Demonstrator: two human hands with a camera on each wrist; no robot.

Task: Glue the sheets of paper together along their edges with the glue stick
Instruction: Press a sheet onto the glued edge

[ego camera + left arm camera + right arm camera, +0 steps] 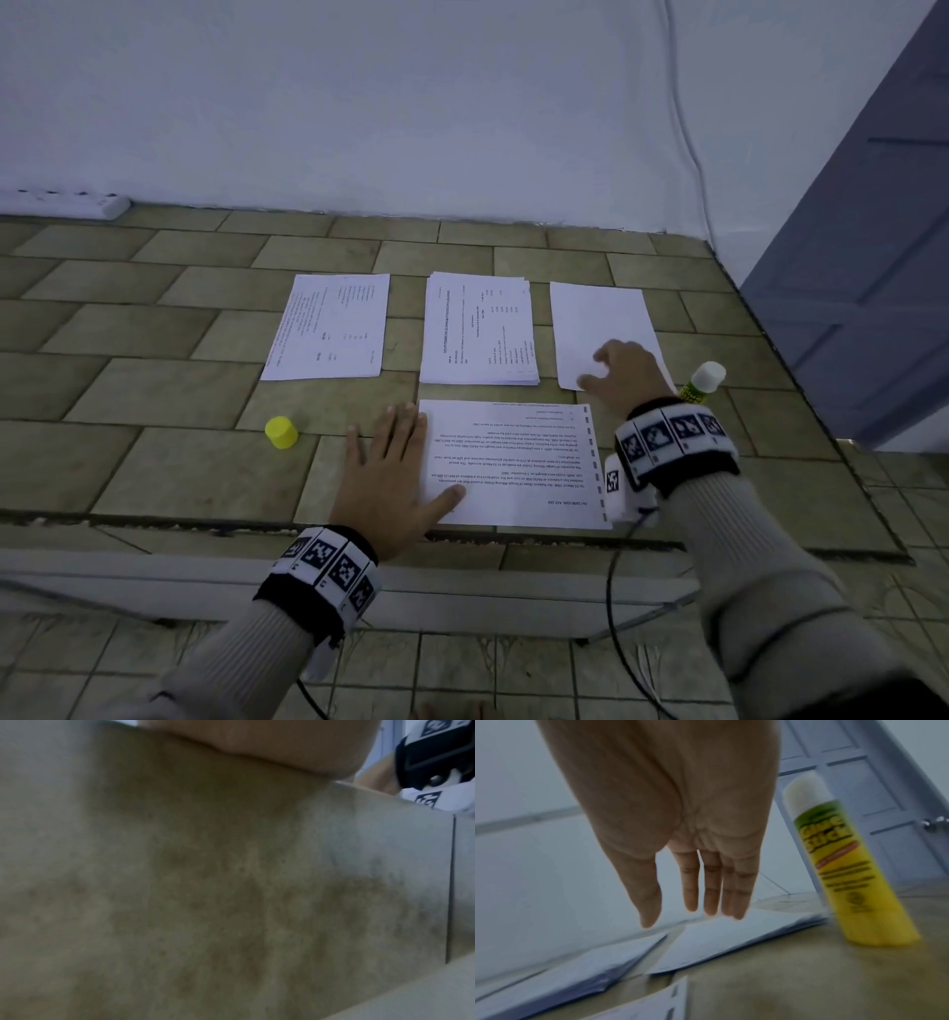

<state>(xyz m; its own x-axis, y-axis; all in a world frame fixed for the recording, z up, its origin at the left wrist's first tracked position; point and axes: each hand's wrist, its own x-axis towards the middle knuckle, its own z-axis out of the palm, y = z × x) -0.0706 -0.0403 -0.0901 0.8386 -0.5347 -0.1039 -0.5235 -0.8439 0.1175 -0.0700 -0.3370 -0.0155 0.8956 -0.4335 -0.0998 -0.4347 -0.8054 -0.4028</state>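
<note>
A printed sheet (pixel 513 462) lies nearest me on the tiled surface. My left hand (pixel 390 462) rests flat, its thumb on the sheet's left edge. Beyond it lie a printed sheet (pixel 328 326) at the left, a stack of sheets (pixel 480 331) in the middle and a blank sheet (pixel 601 329) (pixel 731 941) at the right. My right hand (pixel 616 372) (pixel 693 882) hovers with straight fingers over the blank sheet's near edge, holding nothing. The uncapped yellow glue stick (pixel 703 383) (pixel 854 874) stands upright just right of that hand. Its yellow cap (pixel 281 431) sits left of my left hand.
A white power strip (pixel 67 203) lies at the far left by the wall. A cable (pixel 683 128) runs down the wall at the right, beside a grey-blue door (pixel 873 257). The tiled surface (pixel 231 882) ends at a front edge below the near sheet.
</note>
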